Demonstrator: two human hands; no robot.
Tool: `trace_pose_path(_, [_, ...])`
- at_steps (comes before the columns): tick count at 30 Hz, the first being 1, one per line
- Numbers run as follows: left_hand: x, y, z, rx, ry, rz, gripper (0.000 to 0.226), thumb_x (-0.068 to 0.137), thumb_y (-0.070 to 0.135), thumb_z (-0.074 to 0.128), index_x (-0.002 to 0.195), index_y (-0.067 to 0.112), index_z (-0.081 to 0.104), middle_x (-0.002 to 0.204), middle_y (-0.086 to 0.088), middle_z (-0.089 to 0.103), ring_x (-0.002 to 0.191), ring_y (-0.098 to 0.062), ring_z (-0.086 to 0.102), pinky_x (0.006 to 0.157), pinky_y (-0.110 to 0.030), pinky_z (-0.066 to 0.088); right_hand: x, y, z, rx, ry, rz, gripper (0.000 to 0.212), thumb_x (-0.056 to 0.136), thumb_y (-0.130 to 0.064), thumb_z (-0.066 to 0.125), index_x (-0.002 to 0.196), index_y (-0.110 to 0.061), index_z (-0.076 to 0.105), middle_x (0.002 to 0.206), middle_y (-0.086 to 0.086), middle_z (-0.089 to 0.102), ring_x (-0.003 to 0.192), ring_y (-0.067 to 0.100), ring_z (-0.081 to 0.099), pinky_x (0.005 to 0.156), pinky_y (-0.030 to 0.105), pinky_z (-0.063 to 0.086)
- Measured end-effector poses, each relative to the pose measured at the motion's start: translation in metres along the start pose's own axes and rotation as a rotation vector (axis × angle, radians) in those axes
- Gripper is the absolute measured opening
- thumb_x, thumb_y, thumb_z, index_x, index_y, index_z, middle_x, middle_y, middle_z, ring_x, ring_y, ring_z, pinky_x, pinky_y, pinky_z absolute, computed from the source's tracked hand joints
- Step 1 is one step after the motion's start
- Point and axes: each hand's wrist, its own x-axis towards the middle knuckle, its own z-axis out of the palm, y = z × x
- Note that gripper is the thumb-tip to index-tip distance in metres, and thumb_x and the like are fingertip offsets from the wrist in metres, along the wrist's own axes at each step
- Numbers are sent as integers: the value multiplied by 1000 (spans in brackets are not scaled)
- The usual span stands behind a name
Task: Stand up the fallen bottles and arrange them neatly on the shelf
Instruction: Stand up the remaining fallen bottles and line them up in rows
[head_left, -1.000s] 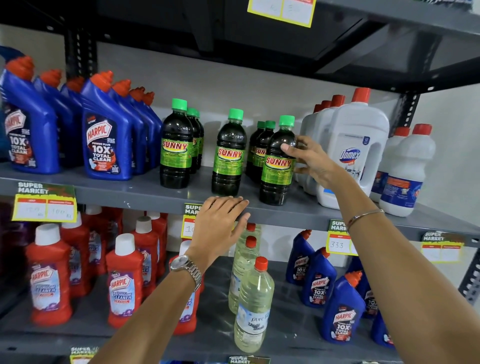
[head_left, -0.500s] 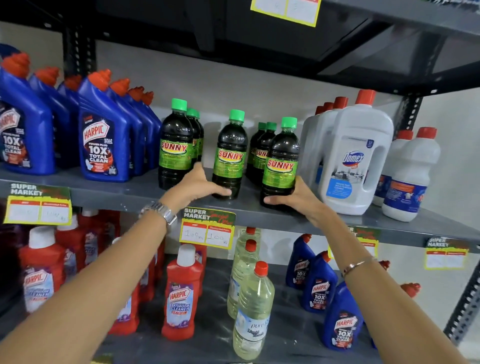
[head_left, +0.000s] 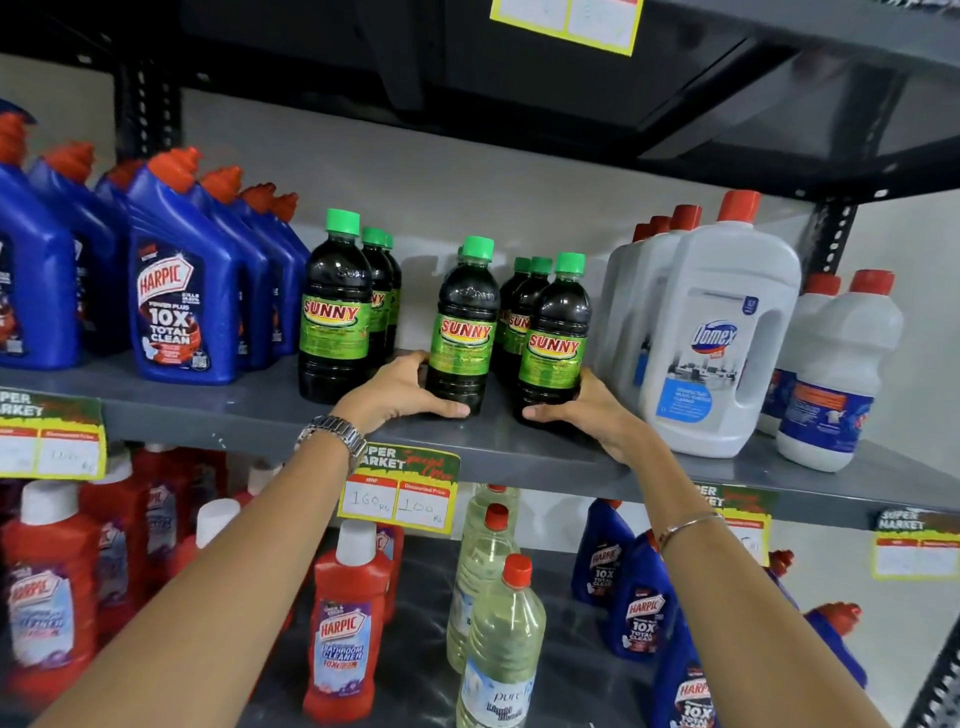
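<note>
Several dark Sunny bottles with green caps stand upright on the grey middle shelf (head_left: 249, 410). My left hand (head_left: 400, 392) wraps the base of the middle Sunny bottle (head_left: 465, 332). My right hand (head_left: 582, 410) wraps the base of the right front Sunny bottle (head_left: 556, 343), with two more lined up behind it. A third row of Sunny bottles (head_left: 335, 317) stands apart to the left, untouched. No bottle in view lies on its side.
Blue Harpic bottles (head_left: 179, 291) crowd the shelf's left; white Domex jugs (head_left: 717, 332) and smaller white bottles (head_left: 836, 374) stand to the right. Below are red Harpic bottles (head_left: 348, 623), clear liquid bottles (head_left: 501, 639) and more blue Harpic bottles. Another shelf hangs overhead.
Both hands came down from higher up to the bases of two Sunny bottles. The middle bottle now stands closer to the right-hand row, farther from the left row.
</note>
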Motion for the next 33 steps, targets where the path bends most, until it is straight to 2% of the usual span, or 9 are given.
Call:
trace_pose_path(4, [3,-3,2,-51,15,1,79,62,21,86,130,14,46,127,-6,58,106,-14,51,92,-26,38,6,5,-1,-3,19,29,73,62,-8,83,126,-11,49,120,6,62,109,17,57,89,23,41])
trace_pose_path(11, [2,-7,1,-84,44,-11,78,60,19,87,128,15,48,123,-5,60,110,-17,54,96,-29,40,5,8,-2,15,43,46,80,59,-9,84,129,-8,44,123,9,61,114,21,56,104,35,40])
trace_pose_path(17, [-3,-7,1,-32,78,14,79,61,22,86,129,12,47,124,-7,59,112,-19,54,95,-29,40,3,6,-1,31,14,19,67,63,-6,81,119,-13,45,108,1,61,94,7,57,75,14,40])
trace_pose_path(21, [-6,-4,1,-24,66,2,81,63,22,86,132,11,45,127,-8,58,115,-21,53,102,-35,40,4,7,-1,42,0,11,65,64,-2,79,120,-12,48,109,4,62,94,7,57,76,16,41])
trace_pose_path(26, [-6,-4,2,-8,58,-5,81,64,24,85,133,13,43,129,-8,57,115,-21,52,98,-31,39,5,7,-1,54,-8,5,59,65,0,78,113,-17,48,113,7,62,94,6,57,72,13,40])
trace_pose_path(28, [-6,-3,1,-1,66,-10,90,63,24,86,137,12,36,134,-9,53,120,-21,49,101,-32,38,3,4,0,31,1,24,63,65,-1,78,117,-14,45,117,9,60,99,12,57,76,17,39])
trace_pose_path(30, [-10,-1,-1,11,54,-26,109,63,27,85,146,10,17,146,-12,38,132,-24,37,109,-38,31,-4,0,0,5,3,72,73,63,-6,80,123,-11,39,126,10,55,101,13,54,78,19,40])
trace_pose_path(32, [-21,-1,-5,57,65,-22,119,65,34,83,149,12,2,154,-15,17,140,-27,21,114,-44,23,-16,-2,-1,13,67,141,98,60,-21,84,136,-8,25,139,10,45,117,20,48,93,28,41])
trace_pose_path(33, [-29,-3,-7,76,111,23,116,67,36,81,148,13,2,154,-15,14,140,-27,20,113,-45,23,-24,-2,0,-16,139,161,109,59,-30,85,142,-9,17,144,11,39,126,23,43,102,35,37])
